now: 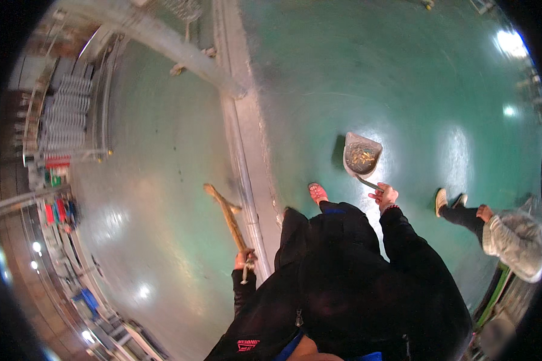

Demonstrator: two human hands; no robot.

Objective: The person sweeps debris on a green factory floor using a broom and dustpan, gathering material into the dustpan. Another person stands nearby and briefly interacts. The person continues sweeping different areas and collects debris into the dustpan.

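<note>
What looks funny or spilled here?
Nothing looks plainly spilled: the yellowish bits lie inside the dustpan held in the right hand. The oddest-looking thing is the brown stick in the left hand, because a stub pokes out sideways, like a tree branch.

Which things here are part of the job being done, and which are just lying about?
Seemingly in use:
dustpan, handle in the right hand
yellowish bits in the dustpan
brown stick-like tool, in the left hand

Seemingly just about:
red items, far left
blue item, lower left
</note>
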